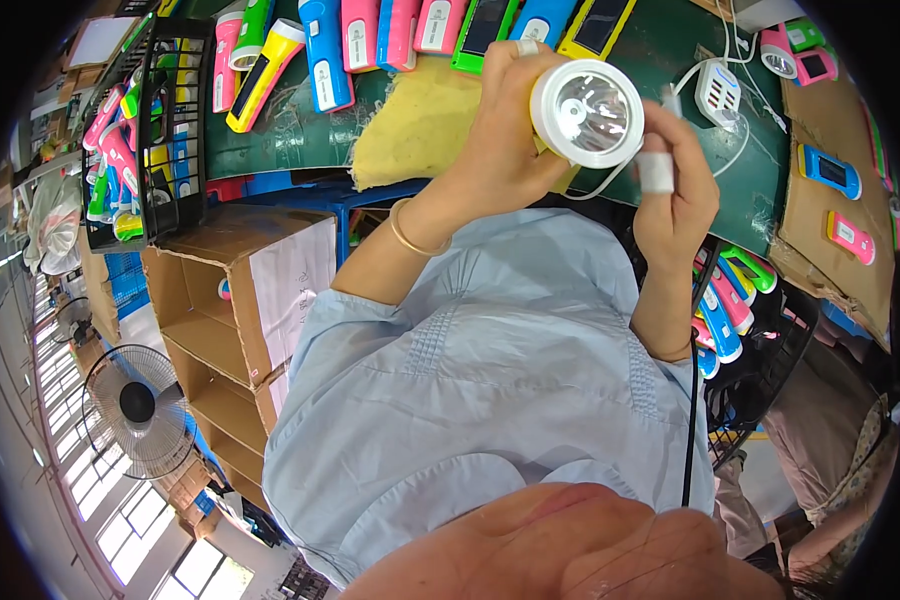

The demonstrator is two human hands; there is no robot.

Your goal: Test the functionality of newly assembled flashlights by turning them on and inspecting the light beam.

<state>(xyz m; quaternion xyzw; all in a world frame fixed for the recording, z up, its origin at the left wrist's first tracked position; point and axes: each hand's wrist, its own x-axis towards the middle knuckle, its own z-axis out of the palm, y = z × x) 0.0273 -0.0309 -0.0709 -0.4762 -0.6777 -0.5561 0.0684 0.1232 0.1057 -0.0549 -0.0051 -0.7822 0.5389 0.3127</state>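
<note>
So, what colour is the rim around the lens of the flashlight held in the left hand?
White, seen in the head view: the flashlight in the left hand has a white rim around its silver reflector.

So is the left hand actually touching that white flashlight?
Touching. The head view shows the left hand wrapped around the white flashlight, fingers curled over its body behind the round lens.

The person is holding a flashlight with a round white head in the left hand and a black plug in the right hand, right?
Not quite. The plug is white, not black, as the head view shows. The left hand does hold the flashlight with the round white head, and the right hand holds the white plug, whose white cable runs to a white power strip on the green table.
</note>
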